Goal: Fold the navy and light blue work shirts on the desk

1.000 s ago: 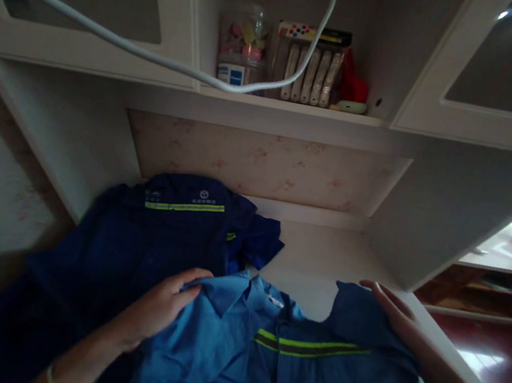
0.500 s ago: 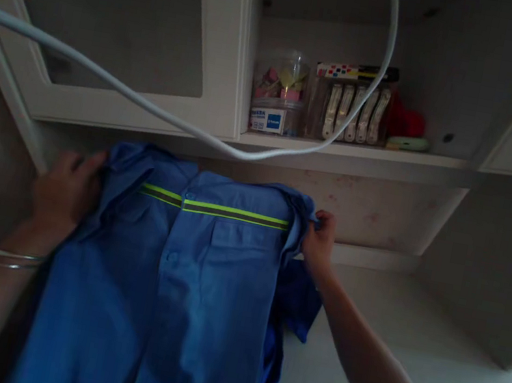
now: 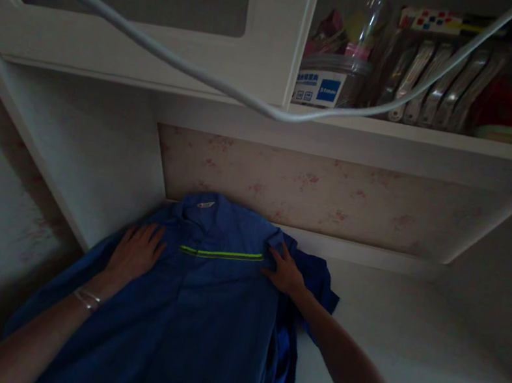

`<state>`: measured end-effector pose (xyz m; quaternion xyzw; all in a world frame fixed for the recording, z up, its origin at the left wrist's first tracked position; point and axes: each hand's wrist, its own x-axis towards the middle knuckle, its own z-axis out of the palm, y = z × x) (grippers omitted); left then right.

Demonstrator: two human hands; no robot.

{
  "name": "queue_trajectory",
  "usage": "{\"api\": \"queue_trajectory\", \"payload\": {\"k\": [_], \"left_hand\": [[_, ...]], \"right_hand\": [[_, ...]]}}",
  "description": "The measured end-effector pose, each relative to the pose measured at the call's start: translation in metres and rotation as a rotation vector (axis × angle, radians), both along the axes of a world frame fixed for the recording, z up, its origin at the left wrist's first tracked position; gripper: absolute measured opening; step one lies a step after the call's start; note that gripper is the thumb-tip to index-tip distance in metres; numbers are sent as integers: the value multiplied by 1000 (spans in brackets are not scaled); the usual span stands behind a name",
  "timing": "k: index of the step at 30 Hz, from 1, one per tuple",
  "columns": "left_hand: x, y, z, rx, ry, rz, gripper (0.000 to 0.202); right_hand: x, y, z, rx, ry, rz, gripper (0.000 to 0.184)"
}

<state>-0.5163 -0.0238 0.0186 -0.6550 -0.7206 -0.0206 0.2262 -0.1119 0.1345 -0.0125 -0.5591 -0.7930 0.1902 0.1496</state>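
A blue work shirt lies spread front side up, its collar toward the back wall and a yellow-green stripe across the chest. My left hand rests on the shirt's left shoulder area, fingers stretched out, silver bangles on the wrist. On the other shoulder lies my right hand, its fingers spread over the cloth. A darker blue garment sticks out from under the shirt on the right.
The shirt lies on a white desktop. Above it runs a shelf with a clear plastic tub and a pack of metal clippers. A white cable hangs across the view. A glass-fronted cabinet door is at upper left.
The shirt, held up by both shoulders before, now lies flat on the desktop. Both hands have let go of the cloth and opened on top of it. The view has shifted.
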Motion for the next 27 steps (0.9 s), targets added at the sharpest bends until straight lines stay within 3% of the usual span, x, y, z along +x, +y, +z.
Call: {"api": "queue_trajectory", "payload": {"k": [3,7,9,12,14,15,17,19,21,23,25,27], "left_hand": [[-5,-42,7,-145,15,-101,49],[-20,-92,27,-205,24,122,45],[-13,-114,32,-147,-8,183,49],[22,-155,27,-53,-185,229,51],[52,-191,17,-73,-317,272,58],[66,-211,12,-88,-355,314,62],[87,-248,0,-81,-374,440,74],[97,-275,-11,-52,-440,568,83],[99,-290,-20,-71,-614,628,77],[97,-295,-26,-87,-773,634,60],[94,-295,-28,-56,-817,636,52],[88,-297,-25,26,-808,626,56]], "right_hand": [[30,3,19,-22,-9,-237,44],[65,4,41,-46,-7,-460,50],[72,-18,41,-18,39,-447,51],[70,-90,29,-187,278,-153,36],[65,-155,14,-497,433,110,30],[62,-187,6,-648,472,212,35],[54,-245,-10,-849,543,304,45],[44,-283,-23,-940,616,313,48],[35,-303,-27,-889,702,260,49],[28,-309,-21,-741,769,182,46],[25,-309,-6,-587,812,124,46],[27,-308,14,-542,877,109,49]]}}
